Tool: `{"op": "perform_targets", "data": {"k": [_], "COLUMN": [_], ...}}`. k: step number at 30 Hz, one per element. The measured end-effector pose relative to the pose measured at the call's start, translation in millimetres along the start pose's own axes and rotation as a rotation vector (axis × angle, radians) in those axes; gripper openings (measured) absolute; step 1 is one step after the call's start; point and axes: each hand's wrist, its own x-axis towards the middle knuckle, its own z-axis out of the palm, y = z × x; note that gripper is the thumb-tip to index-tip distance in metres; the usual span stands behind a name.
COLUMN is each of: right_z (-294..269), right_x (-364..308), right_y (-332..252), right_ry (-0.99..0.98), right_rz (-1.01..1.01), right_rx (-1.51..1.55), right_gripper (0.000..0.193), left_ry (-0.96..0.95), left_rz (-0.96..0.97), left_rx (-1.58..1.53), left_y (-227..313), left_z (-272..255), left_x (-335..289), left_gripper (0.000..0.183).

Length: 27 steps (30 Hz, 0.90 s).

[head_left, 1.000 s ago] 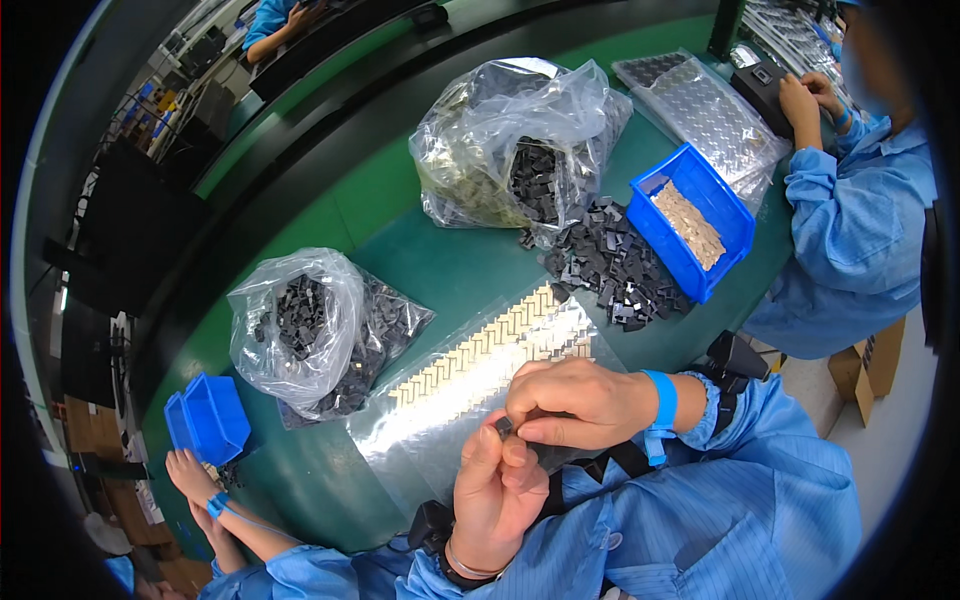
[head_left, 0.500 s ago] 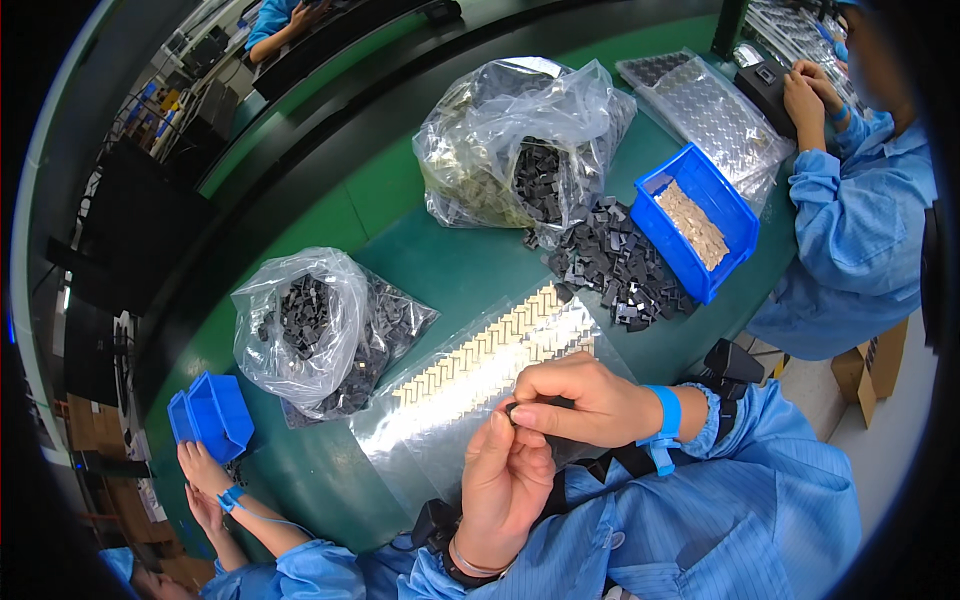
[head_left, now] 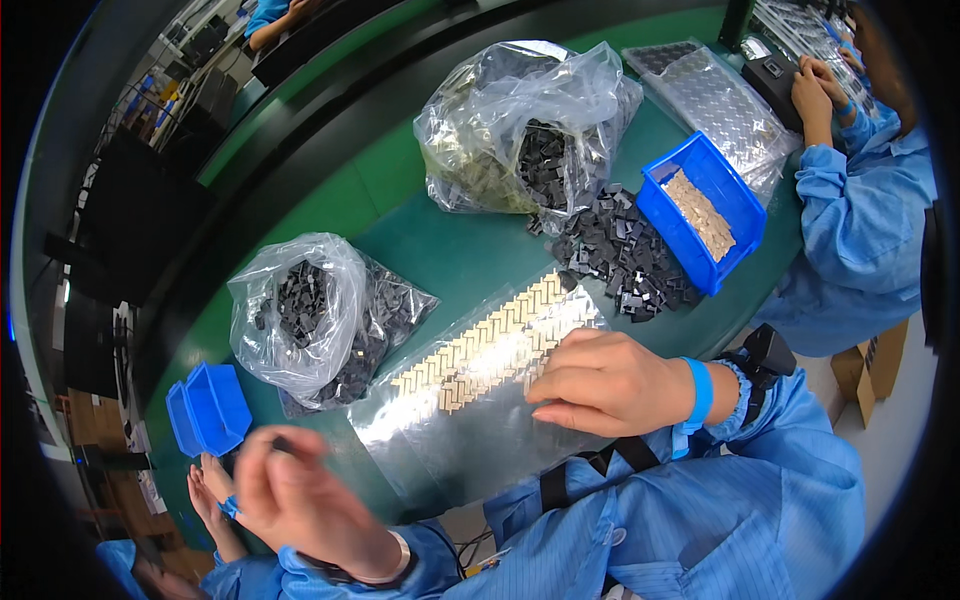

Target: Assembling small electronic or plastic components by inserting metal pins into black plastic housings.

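Observation:
My left hand (head_left: 315,505), smeared by motion, is raised at the lower left, with a small black plastic piece (head_left: 283,444) pinched at its fingertips. My right hand (head_left: 620,385) is over the clear plastic sheet (head_left: 480,445), its fingers bent together and their tips against the near end of the rows. What those fingertips hold, if anything, is hidden. Small beige pieces (head_left: 478,348) lie across the sheet in slanting zigzag rows. Beyond my right hand spreads a loose heap of black plastic pieces (head_left: 625,255).
A blue bin (head_left: 745,215) of beige pieces stands beside the heap. Clear bags of black parts stand at the back (head_left: 470,130) and left (head_left: 300,350). Another blue bin (head_left: 212,410) sits far left, near a co-worker's hands (head_left: 208,490). A second co-worker (head_left: 850,200) sits at right.
My hands have parted: the left has swung away to the left with the black piece, while the right has turned down onto the rows of beige pieces.

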Motion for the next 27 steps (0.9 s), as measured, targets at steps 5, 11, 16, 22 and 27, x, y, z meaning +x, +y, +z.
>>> {"op": "perform_targets", "data": {"k": [5, 11, 16, 22, 27], "right_z": [5.9, 6.7, 12.0, 17.5, 19.0], "right_x": [-14.8, -21.9, -19.1, -19.7, -18.4], "right_y": [15.2, 28.4, 32.5, 41.1, 42.8], "right_ry": [-0.089, -0.139, -0.236, -0.266, -0.270], "right_rz": [-0.005, 0.037, 0.069, 0.084, 0.072], "right_rx": [-0.164, -0.174, -0.161, -0.173, -0.193], "right_gripper": [0.011, 0.012, 0.019, 0.026, 0.026], "left_ry": [-0.092, -0.363, -0.967, -1.162, -1.126], "left_rz": [-0.004, 0.283, 0.188, 0.117, 0.175], "left_rx": [0.444, 0.956, 0.544, 0.650, 0.704], "left_y": [-40.9, -54.4, -38.7, -57.2, -56.9], "left_z": [-40.9, -33.1, 24.9, 43.7, 45.4], "left_x": [73.0, 55.9, -16.0, -60.6, -61.5], "left_gripper": [0.023, 0.030, 0.049, 0.060, 0.057]}}
